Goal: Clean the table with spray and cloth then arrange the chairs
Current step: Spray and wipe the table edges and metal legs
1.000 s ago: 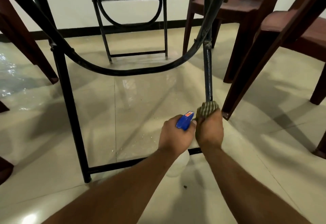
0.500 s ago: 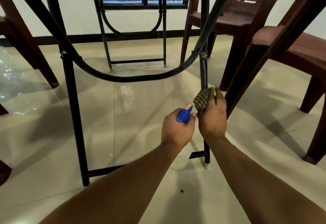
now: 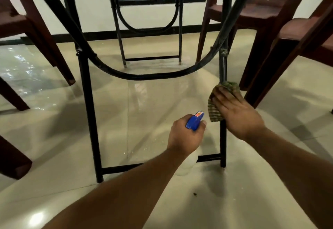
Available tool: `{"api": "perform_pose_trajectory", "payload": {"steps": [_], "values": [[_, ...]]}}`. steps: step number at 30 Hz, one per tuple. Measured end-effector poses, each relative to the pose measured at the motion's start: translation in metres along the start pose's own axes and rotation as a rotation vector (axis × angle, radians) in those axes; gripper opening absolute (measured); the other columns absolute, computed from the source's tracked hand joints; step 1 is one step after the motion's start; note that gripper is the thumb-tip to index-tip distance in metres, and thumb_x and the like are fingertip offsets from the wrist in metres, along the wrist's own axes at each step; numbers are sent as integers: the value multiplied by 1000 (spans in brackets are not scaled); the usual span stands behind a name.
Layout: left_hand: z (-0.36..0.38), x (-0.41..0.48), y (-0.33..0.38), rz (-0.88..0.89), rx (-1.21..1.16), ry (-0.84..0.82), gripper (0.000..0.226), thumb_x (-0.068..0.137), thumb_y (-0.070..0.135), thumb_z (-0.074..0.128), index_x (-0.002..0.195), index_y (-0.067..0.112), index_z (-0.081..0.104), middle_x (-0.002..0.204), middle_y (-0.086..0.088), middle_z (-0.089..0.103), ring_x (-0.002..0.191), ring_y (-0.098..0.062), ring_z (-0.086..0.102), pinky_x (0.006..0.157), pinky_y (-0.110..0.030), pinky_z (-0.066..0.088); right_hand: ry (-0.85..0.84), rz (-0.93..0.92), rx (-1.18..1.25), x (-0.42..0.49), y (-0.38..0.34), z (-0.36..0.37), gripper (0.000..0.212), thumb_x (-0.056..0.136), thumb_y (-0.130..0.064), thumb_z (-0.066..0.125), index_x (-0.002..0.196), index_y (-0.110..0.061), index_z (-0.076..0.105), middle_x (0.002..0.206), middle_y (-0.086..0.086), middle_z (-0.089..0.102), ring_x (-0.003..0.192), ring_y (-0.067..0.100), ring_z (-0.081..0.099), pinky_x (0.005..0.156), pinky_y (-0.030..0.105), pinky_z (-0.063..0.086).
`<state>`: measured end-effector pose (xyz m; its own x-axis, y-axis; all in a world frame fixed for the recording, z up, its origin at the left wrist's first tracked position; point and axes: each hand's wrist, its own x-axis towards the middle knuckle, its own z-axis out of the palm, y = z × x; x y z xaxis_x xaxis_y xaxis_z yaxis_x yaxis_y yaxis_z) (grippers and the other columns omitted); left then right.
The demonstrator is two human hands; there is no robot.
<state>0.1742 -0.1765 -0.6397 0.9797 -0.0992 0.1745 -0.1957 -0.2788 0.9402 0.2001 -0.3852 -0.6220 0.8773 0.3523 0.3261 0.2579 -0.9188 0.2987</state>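
I look under the table at its black metal frame. My right hand point(image 3: 236, 109) wraps a green checked cloth point(image 3: 214, 109) around the near right table leg point(image 3: 223, 70), about halfway up. My left hand point(image 3: 183, 135) grips a spray bottle with a blue trigger head point(image 3: 195, 120); its pale body point(image 3: 187, 164) hangs below the hand. The bottle's nozzle points toward the cloth and leg. The near left leg point(image 3: 90, 117) stands apart from both hands.
Brown plastic chairs stand at the right point(image 3: 281, 35), close to the leg I hold, and at the left point(image 3: 27, 26). A floor crossbar point(image 3: 126, 168) joins the near legs. The far leg pair point(image 3: 151, 58) stands before a wall and window. The tiled floor point(image 3: 151, 106) is glossy.
My right hand with the cloth has slid up the right leg from near the bottom to mid-height. The left hand and spray bottle stayed close beside it.
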Motion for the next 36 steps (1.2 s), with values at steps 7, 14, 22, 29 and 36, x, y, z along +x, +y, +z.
{"api": "perform_pose_trajectory", "payload": {"steps": [7,14,22,29,36], "values": [[18,19,52,46,-69,20,35,92,29,69,64,26,49,54,8,45,51,-11,41,57,-24,40,-183,119,775,-73,-40,20,74,81,1,65,148,-23,46,159,-5,33,149,5,20,119,16,13],[15,50,84,-34,-86,65,31,92,28,67,65,23,53,49,6,47,42,-9,43,49,-15,35,665,1185,1690,24,-30,-59,30,96,2,52,102,-22,68,95,14,70,83,26,68,72,41,57],[-15,59,68,-25,-23,146,29,91,24,70,65,24,57,55,5,57,49,-5,56,53,-13,41,205,213,385,42,-45,-11,39,86,-19,45,118,-23,67,141,6,55,152,26,19,124,49,6],[-29,61,59,-33,-27,150,28,89,27,72,66,23,57,52,3,53,49,-21,53,56,-42,53,223,246,330,58,-30,-35,62,82,-14,45,143,-18,52,160,5,34,153,23,13,124,49,4],[-20,67,70,-36,-49,111,25,88,31,73,68,24,59,54,4,55,52,-25,55,59,-46,56,202,616,746,42,-35,-19,110,84,1,69,157,-42,-2,164,-12,-21,148,28,29,106,39,48]]}}
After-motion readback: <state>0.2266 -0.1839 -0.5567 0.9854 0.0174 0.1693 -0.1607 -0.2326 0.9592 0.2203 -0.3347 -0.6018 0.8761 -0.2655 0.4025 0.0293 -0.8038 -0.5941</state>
